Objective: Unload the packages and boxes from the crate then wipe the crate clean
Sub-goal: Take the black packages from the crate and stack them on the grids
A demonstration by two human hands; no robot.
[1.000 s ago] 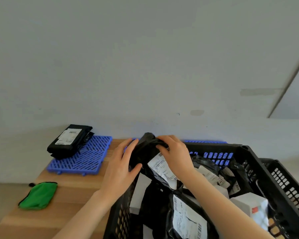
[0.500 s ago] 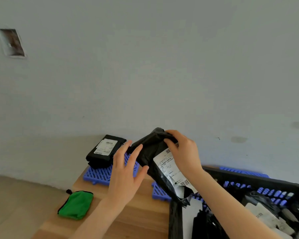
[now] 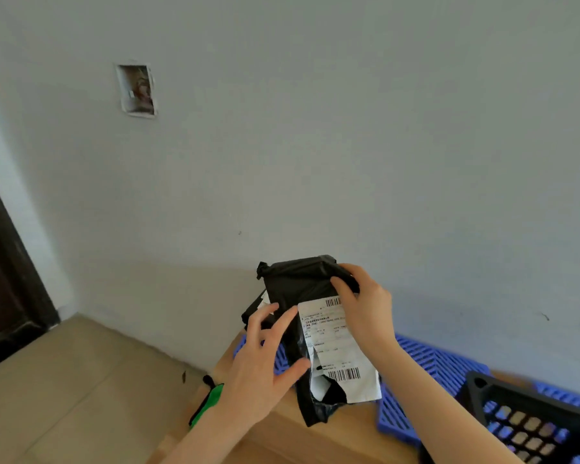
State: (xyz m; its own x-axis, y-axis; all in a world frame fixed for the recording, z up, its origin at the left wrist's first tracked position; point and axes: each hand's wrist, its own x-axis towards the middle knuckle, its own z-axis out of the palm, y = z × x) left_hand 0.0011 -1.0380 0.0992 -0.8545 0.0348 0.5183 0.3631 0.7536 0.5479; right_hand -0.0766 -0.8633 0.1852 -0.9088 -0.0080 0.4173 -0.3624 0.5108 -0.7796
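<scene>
I see a grey wall with an open rectangular recess high on the left. A dark door frame meets the beige tiled floor. Blue slatted mats lie on the wooden table; a green pouch rests at its left edge

A plain, bare room, likely a home or small parcel-sorting corner: grey painted wall with an open unfinished socket box, beige tiled floor, dark door frame, wooden table, blue plastic grids.
</scene>
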